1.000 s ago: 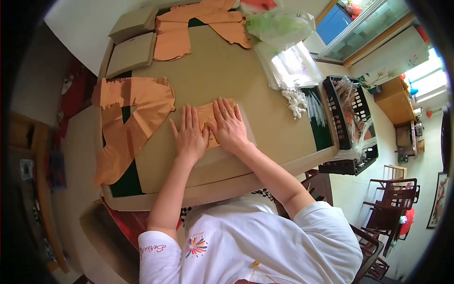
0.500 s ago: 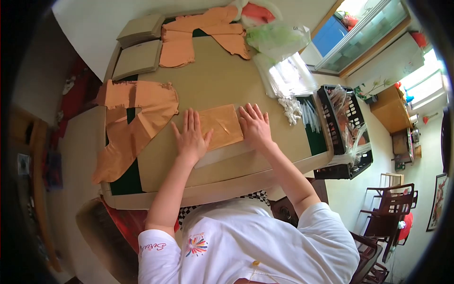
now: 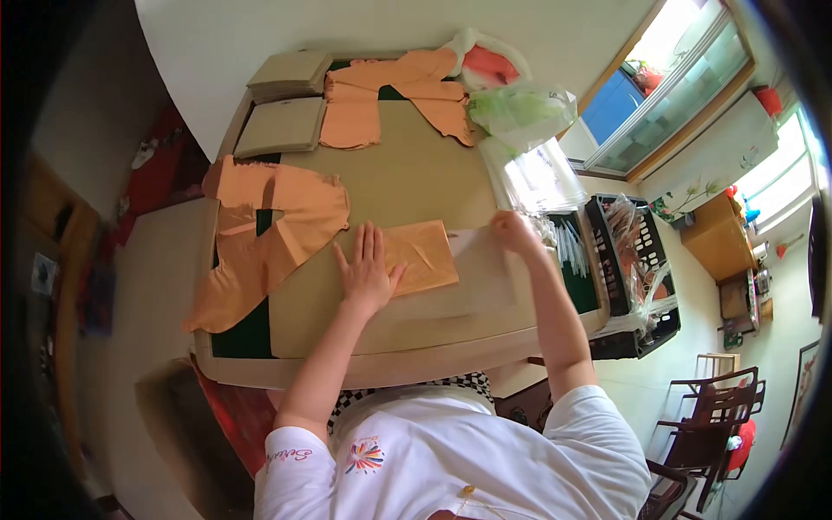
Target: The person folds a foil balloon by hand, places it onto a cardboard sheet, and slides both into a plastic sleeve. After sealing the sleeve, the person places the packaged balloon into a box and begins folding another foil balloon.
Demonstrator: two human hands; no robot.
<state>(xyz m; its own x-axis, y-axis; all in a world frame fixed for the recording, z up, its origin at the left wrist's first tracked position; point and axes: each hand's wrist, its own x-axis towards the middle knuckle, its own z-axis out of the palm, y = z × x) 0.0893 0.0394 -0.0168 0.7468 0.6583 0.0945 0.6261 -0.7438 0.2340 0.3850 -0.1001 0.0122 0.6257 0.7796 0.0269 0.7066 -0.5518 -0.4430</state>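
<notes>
A folded piece of orange-tan fabric [image 3: 423, 256] lies on the table with a shiny crease across it. My left hand [image 3: 367, 273] rests flat on its left side, fingers stretched out. Beneath the fabric, a thin, pale translucent sheet [image 3: 485, 273] reaches out to the right. My right hand [image 3: 513, 232] is closed at the sheet's upper right corner, seemingly gripping it; its fingertips are partly hidden. Left of my left hand, a larger orange-tan fabric piece [image 3: 295, 221] is spread flat.
Two grey-brown stacks of card [image 3: 279, 126] stand at the back left beside another fabric piece [image 3: 351, 117]. Clear plastic bags [image 3: 542, 178], thin white sticks [image 3: 570, 247] and a black crate [image 3: 611, 260] are at the right. A chair [image 3: 715, 394] stands farther right.
My right hand has moved from lying flat at the fabric's right edge to closed at the sheet's corner. My left hand stays on the fabric. The camera view has shifted slightly.
</notes>
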